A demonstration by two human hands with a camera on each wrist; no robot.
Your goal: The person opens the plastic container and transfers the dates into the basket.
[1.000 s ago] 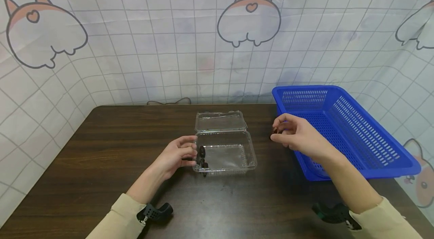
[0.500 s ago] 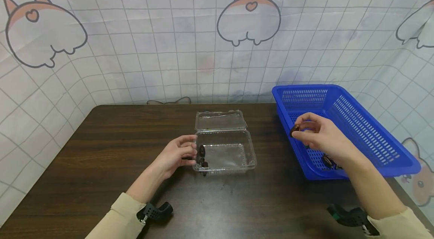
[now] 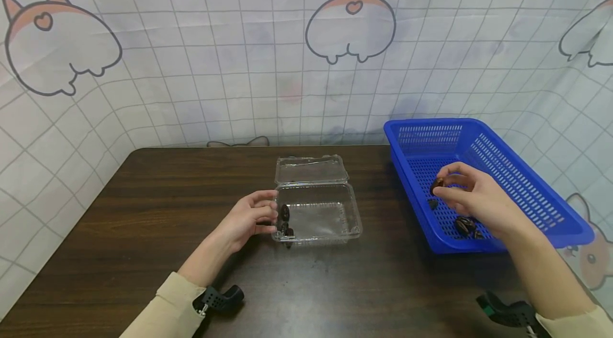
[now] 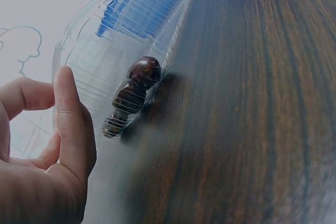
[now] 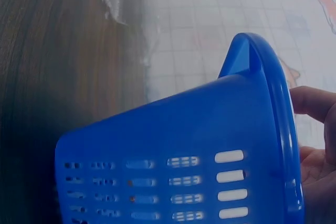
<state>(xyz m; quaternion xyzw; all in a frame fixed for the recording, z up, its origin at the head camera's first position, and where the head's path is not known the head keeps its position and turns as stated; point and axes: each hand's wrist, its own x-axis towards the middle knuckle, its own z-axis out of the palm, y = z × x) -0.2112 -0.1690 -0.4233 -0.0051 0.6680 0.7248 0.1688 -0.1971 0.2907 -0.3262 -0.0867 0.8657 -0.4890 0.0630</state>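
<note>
A clear plastic clamshell box [image 3: 318, 220] stands on the table, its lid [image 3: 311, 171] folded back. Several glossy dark brown dates [image 3: 285, 213] lie along its left wall, and these dates [image 4: 130, 95] show through the plastic in the left wrist view. My left hand [image 3: 241, 221] touches the box's left rim with extended fingertips. Between thumb and fingers, my right hand [image 3: 474, 199] pinches a date [image 3: 436, 185] over the blue basket [image 3: 407, 189]. More dates [image 3: 463, 225] lie in the basket. In the right wrist view the basket wall [image 5: 210, 114] hides the fingertips and the held date.
The basket stands at the right end of the dark wooden table [image 3: 191, 178], with a gap between it and the box. Behind the table hangs a white grid-patterned cloth [image 3: 230, 61] with cartoon drawings. Black wrist mounts [image 3: 217, 299] sit at both sleeves.
My right hand has moved right with the date, from the table beside the basket to over the basket's inside, uncovering dates there. The left hand and box have stayed put.
</note>
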